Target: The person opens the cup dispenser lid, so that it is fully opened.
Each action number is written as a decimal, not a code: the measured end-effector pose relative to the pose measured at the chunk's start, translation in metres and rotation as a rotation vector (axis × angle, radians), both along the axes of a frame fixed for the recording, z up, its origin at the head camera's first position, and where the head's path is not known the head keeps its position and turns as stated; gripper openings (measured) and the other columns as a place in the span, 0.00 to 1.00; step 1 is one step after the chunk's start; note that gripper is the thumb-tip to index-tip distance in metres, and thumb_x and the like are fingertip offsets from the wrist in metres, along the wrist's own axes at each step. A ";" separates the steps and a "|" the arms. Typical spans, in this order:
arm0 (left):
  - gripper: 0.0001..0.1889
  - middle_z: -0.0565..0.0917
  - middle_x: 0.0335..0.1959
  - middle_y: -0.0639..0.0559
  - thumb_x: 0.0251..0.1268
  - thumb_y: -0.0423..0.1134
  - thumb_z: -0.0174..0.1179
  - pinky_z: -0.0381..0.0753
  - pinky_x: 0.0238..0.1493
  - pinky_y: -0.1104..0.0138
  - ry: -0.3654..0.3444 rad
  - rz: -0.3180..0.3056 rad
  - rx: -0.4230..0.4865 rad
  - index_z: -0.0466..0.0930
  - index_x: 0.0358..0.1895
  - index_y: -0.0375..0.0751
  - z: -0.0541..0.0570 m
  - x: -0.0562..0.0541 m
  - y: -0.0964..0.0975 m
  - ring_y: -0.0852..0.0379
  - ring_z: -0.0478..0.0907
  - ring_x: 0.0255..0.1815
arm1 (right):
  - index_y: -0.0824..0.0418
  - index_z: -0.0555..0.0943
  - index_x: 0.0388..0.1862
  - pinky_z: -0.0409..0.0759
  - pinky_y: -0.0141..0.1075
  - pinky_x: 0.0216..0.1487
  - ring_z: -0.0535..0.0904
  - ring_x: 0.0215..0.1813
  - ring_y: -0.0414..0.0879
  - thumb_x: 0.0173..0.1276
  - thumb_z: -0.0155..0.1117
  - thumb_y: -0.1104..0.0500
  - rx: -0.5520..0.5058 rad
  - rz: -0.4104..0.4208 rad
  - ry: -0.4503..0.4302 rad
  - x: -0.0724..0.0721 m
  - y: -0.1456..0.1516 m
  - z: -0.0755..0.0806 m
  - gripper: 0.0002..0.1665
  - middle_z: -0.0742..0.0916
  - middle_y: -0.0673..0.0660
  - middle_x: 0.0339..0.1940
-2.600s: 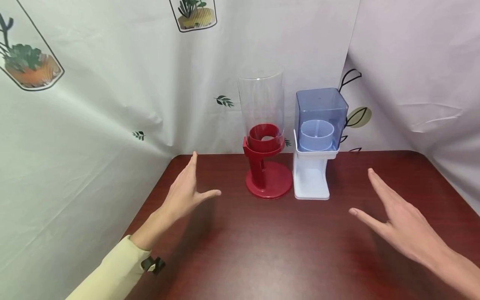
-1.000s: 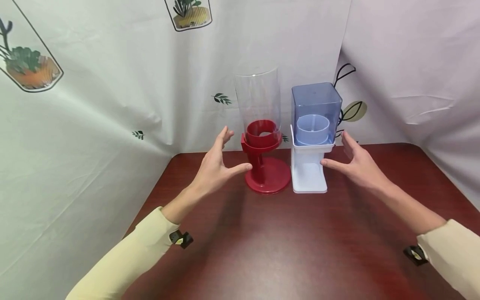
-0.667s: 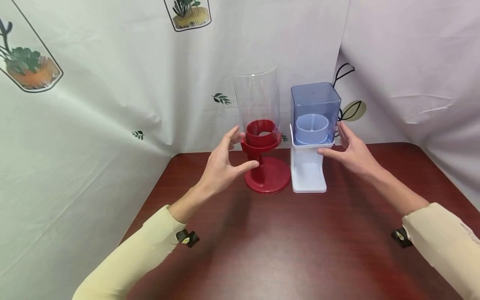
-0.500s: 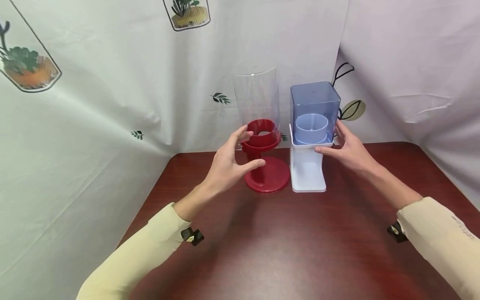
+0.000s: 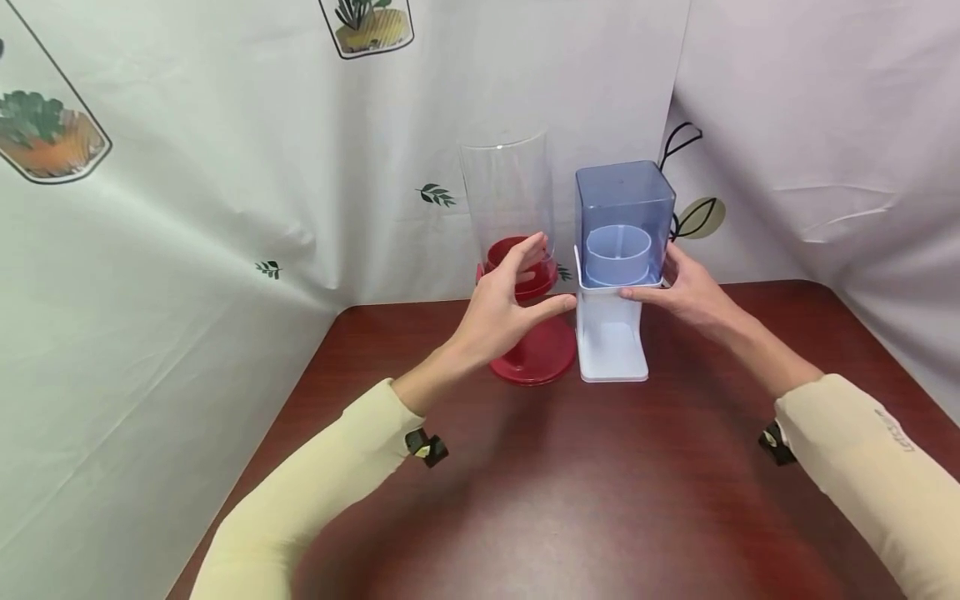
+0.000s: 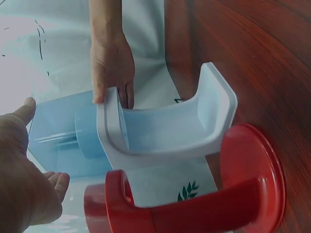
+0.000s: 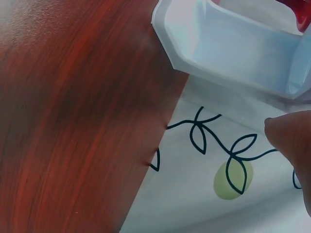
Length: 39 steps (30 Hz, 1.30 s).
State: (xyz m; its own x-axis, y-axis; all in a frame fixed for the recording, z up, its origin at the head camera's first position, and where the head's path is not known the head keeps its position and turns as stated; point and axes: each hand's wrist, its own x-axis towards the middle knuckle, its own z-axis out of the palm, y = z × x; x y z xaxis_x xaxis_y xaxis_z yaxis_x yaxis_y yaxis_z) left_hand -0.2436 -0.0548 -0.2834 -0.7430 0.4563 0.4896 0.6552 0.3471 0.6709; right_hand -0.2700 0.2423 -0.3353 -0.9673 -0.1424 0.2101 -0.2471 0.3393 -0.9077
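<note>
A white stand bears a translucent blue square container with a round inner ring, together like a dispenser. My right hand is at its right side, thumb across the front of the white rim and fingers along the side; both look fairly straight. Left of it, a red stand with a round base carries a clear cylinder. My left hand is spread in front of the red stand, hiding part of it, holding nothing. Its thumb tip is right at the white stand's left edge; the left wrist view shows its fingers apart from the blue container.
Both stands are upright near the back edge of a dark red-brown table. A pale printed cloth hangs behind and to the left. Small black devices, one a wrist camera, sit at the sleeve cuffs.
Both hands have moved inward from the sides of the table. The right has come to the dispenser's right side; the left has passed in front of the red stand towards the white one.
</note>
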 end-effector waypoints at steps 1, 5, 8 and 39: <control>0.46 0.68 0.74 0.55 0.58 0.54 0.73 0.75 0.62 0.58 -0.013 0.000 -0.001 0.58 0.77 0.50 0.000 -0.001 0.003 0.56 0.69 0.70 | 0.50 0.54 0.81 0.58 0.59 0.71 0.60 0.75 0.55 0.59 0.79 0.52 0.005 0.000 0.002 0.000 -0.001 0.000 0.58 0.69 0.57 0.73; 0.48 0.65 0.75 0.53 0.58 0.55 0.72 0.74 0.62 0.57 -0.066 0.002 -0.008 0.56 0.78 0.49 0.001 -0.004 0.013 0.56 0.68 0.71 | 0.53 0.56 0.79 0.63 0.56 0.69 0.68 0.68 0.54 0.59 0.79 0.52 0.011 0.001 0.014 -0.001 -0.003 0.000 0.55 0.73 0.58 0.69; 0.49 0.65 0.75 0.51 0.58 0.56 0.72 0.74 0.62 0.58 -0.085 0.007 -0.018 0.55 0.79 0.47 0.000 -0.008 0.020 0.54 0.69 0.70 | 0.54 0.57 0.79 0.65 0.54 0.68 0.70 0.64 0.53 0.60 0.78 0.52 0.018 -0.003 0.007 -0.002 -0.004 -0.001 0.54 0.74 0.59 0.67; 0.47 0.66 0.75 0.51 0.63 0.56 0.68 0.75 0.60 0.66 -0.104 0.044 -0.152 0.55 0.79 0.42 -0.012 -0.018 0.048 0.58 0.70 0.69 | 0.56 0.54 0.80 0.64 0.56 0.70 0.68 0.68 0.55 0.62 0.77 0.52 -0.007 0.039 -0.017 -0.006 -0.002 0.004 0.55 0.72 0.60 0.71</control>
State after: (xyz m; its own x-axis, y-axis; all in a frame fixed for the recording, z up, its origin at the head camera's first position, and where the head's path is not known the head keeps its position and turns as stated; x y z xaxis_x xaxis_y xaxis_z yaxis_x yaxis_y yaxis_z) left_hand -0.2615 -0.0064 -0.2958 -0.8068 0.4851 0.3372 0.5673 0.4767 0.6716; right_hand -0.2759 0.2400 -0.3314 -0.9643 -0.1791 0.1949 -0.2448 0.3234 -0.9141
